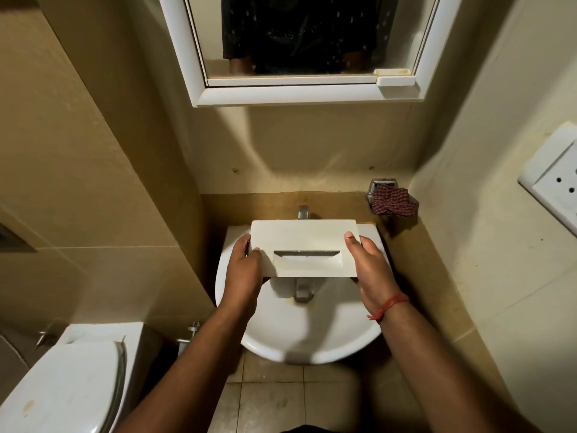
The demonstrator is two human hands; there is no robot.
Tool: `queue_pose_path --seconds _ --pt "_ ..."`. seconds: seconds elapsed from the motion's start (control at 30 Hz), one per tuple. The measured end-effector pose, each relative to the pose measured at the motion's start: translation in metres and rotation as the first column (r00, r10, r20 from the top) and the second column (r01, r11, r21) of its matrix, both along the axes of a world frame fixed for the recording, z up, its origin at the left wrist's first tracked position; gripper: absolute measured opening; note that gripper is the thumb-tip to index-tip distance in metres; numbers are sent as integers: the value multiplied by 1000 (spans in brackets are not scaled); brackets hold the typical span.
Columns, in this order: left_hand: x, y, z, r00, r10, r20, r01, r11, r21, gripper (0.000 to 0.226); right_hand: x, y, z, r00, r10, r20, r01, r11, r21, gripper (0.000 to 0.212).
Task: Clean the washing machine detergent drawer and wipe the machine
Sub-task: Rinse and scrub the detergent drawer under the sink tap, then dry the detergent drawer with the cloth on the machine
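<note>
Both hands, left hand (245,270) and right hand (371,267), clasp the short ends of the white rectangular plastic detergent drawer (304,248), held crosswise above the white ceramic basin's (312,332) back edge and steel tap (302,290).

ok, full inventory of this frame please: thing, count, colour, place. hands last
detergent drawer: 1, white, held over the sink, front panel up
sink: 1, white, centre, below the mirror
tap: 1, metal, at the sink's back, partly hidden by the drawer
mirror: 1, white frame, wall above the sink
cloth: 1, red checked, in a holder right of the sink
toilet: 1, white, lower left
socket plate: 1, white, right wall
wrist thread: 1, red, right wrist
left hand: grips the drawer's left end
right hand: grips the drawer's right end
</note>
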State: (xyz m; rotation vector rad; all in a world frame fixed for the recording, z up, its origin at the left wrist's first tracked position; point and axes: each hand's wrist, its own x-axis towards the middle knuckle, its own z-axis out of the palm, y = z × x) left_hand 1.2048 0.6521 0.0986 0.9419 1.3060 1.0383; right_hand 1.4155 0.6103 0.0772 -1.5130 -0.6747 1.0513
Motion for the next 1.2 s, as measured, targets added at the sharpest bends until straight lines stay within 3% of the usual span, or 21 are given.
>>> queue_pose_path --seconds 0.17,0.27,0.33,0.4,0.43,0.47,0.53,0.57,0.63,0.73,0.8,1.07,1.2 --pt "4 6 7 999 -11 48 10 1000 3 45 10 3 5 995 13 98 -15 999 28 85" --pt "6 12 6 996 42 81 -38 998 -52 44 21 5 3 984 141 106 -137 990 -45 86" --pt "7 14 0 991 89 99 -80 993 -92 43 38 15 4 958 202 203 -184 977 -103 71" --pt "8 14 -3 988 116 101 -106 989 -99 42 58 28 8 916 147 373 -127 989 -76 48" --pt "9 14 -4 986 124 108 -114 989 -99 42 72 36 11 855 93 510 -73 996 -59 43" --pt "8 13 -4 985 131 117 -120 988 -97 42 85 47 15 725 52 687 -19 998 -56 43" --pt "11 15 -6 979 148 143 -132 985 -111 43 113 71 18 386 84 919 14 995 -97 52" --pt "13 16 -6 975 158 155 -140 983 -121 43 126 84 13 271 148 951 7 988 -156 56" --pt "16 16 -6 973 167 161 -147 981 -129 43 143 105 6 128 292 948 13 955 -296 57" --pt "17 14 -7 972 171 159 -151 980 -132 43 146 120 -3 -120 500 858 58 866 -497 54" --pt "16 12 -5 972 172 159 -151 980 -133 43 144 124 2 -249 543 802 67 836 -545 47" --pt "-2 12 0 975 138 172 -120 986 -115 42 156 122 25 -351 591 726 -91 750 -655 45" --pt "-15 17 3 978 104 182 -84 989 -118 44 149 103 42 -251 540 803 -97 812 -576 44"
